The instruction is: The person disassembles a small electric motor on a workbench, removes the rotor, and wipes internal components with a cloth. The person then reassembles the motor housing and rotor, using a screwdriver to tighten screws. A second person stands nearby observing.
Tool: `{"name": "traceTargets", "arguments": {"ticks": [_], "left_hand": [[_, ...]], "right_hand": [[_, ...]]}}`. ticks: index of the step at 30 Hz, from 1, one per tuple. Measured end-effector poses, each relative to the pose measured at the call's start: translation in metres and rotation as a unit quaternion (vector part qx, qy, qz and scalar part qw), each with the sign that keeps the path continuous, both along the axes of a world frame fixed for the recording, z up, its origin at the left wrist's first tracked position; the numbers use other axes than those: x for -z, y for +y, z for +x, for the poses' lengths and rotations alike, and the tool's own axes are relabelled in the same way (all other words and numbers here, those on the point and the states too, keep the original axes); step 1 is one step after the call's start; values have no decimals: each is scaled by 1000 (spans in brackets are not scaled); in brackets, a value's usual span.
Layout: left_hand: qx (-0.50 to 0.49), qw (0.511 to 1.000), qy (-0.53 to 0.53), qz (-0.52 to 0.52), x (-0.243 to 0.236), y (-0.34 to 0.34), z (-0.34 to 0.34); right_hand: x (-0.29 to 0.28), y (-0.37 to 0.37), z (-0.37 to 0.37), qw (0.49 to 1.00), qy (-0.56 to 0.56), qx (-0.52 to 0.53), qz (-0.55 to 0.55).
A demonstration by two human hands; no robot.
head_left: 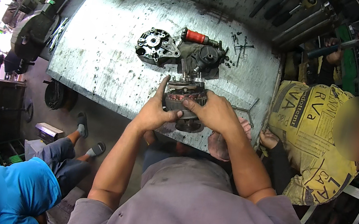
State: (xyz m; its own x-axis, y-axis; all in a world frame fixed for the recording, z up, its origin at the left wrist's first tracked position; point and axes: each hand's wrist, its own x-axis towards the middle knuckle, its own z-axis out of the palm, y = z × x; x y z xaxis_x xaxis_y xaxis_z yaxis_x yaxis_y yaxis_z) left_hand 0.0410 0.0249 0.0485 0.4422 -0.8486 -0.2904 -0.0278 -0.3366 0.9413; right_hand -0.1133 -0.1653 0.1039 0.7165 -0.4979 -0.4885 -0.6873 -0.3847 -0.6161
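Close to the near edge of the workbench, an alternator (186, 98) with reddish copper windings is gripped between my two hands. My left hand (157, 114) wraps its left side, thumb across the near part. From the right, my right hand (217, 111) holds it with the thumb pressed on the casing beside the windings. Its lower pulley-like end points toward me, and its underside is hidden. Just beyond it lie a dark metal part (207, 59) with a round cap and a silver-grey alternator end housing (155, 42).
A red air ratchet (196, 37) lies behind the parts, with several bolts (241, 47) to its right. A three-armed wrench (247, 108) and pink cloth (218, 146) are by my right forearm. A person in yellow (306, 131) stands right; another in blue (21, 190) sits lower left.
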Motion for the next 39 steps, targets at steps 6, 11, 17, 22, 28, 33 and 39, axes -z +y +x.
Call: {"name": "traceTargets", "arguments": {"ticks": [6, 11, 17, 22, 28, 33, 39], "left_hand": [[-8, 997, -78, 10, 22, 3, 17], [-29, 995, -59, -76, 32, 8, 19], [-40, 995, -51, -70, 36, 5, 20], [-57, 994, -50, -76, 39, 4, 20], [-79, 993, -26, -82, 42, 6, 17], [-78, 994, -8, -75, 38, 3, 22], [-71, 996, 14, -49, 34, -1, 29]], "right_hand": [[-3, 5, 15, 999, 2, -32, -34], [-7, 8, 21, 996, 49, -62, -52], [-6, 6, 18, 998, 8, -47, -46], [-3, 4, 19, 998, 4, -46, -51], [-1, 1, 19, 996, 15, -66, -63], [1, -1, 20, 998, -5, -49, -44], [19, -15, 9, 997, -61, -30, 33]]}}
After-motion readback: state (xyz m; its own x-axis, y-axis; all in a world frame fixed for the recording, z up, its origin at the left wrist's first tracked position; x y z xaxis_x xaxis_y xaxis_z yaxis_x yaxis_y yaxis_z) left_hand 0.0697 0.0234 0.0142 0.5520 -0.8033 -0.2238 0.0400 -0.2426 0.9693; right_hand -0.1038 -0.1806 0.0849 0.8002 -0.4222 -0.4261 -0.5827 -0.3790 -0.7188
